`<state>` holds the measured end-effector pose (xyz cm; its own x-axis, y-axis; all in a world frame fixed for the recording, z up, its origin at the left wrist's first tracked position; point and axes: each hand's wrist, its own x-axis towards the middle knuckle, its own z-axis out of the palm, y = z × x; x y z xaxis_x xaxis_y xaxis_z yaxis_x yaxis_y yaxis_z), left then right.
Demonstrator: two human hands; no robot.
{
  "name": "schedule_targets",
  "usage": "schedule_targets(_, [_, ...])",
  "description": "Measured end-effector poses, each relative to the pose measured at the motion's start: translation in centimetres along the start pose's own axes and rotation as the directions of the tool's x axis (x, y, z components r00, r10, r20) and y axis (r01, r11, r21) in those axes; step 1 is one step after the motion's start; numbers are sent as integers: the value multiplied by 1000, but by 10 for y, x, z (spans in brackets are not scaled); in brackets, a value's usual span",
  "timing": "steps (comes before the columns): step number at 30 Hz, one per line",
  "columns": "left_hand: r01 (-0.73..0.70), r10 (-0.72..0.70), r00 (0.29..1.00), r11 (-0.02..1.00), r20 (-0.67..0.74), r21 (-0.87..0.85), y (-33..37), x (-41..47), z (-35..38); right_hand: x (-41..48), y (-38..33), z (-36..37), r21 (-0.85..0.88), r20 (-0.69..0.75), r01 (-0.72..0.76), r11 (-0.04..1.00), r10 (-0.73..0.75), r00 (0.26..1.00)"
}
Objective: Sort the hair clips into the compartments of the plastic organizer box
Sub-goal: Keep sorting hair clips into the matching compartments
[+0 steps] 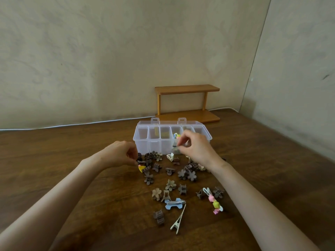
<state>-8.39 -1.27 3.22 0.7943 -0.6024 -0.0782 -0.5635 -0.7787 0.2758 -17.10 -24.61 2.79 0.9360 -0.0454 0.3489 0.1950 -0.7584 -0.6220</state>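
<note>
A clear plastic organizer box [157, 142] sat open on a dark wooden table [72, 160], its lid tipped back toward the wall and its row of compartments running left to right. The compartment at the far left looked bare, the two beside it showed something tan through the plastic, and one right of the middle held a few bright clips [176, 136] in yellow, blue and pink. Just in front of the box lay the loose hair clips [170, 184], mostly brown and tan claw and flower shapes, scattered toward the near edge of the table. Among them were a blue bow-shaped clip [174, 203], a long pale alligator clip [178, 221] and a slim clip with pink and yellow charms [213, 201]. The right hand [194, 146] was raised at the front wall of the box, thumb and forefinger pinched on a small clip too blurred to make out. The left hand [120, 153] rested low at the left end of the pile, fingers curled down against a dark clip just above a yellow one [141, 168]; whether it actually gripped anything could not be told. To the left of the pile and along the right side the table was bare wood. Behind the box stood a small two-tier wooden shelf [187, 103] against the pale wall [90, 60], and a white cable [72, 125] ran along the table's far edge.
</note>
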Motion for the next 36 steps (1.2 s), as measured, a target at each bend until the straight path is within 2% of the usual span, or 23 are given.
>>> schedule_targets(4, [12,-12,999,1000,36,-4,4,3,8,7,10,-20,95,-222,-61,994,80,972])
schedule_targets(6, [17,-17,999,1000,38,-3,5,5,13,12,18,-26,85,-311,-74,994,98,945])
schedule_targets(10, [15,-15,1000,1000,4,-4,8,5,16,24,30,-29,22,-379,-115,993,115,918])
schedule_targets(18, [-10,10,1000,1000,25,28,9,6,19,39,32,-24,-29,-288,-123,992,109,951])
schedule_targets(28, [-43,43,999,999,34,18,7,7,21,8,19,-7,81,-351,60,995,-28,936])
schedule_targets(32, [-54,53,998,998,25,23,7,7,19,1,15,-1,66,-301,116,991,-91,949])
schedule_targets(36, [-48,48,997,999,62,7,5,6,16,-1,17,3,94,-251,103,990,-76,965])
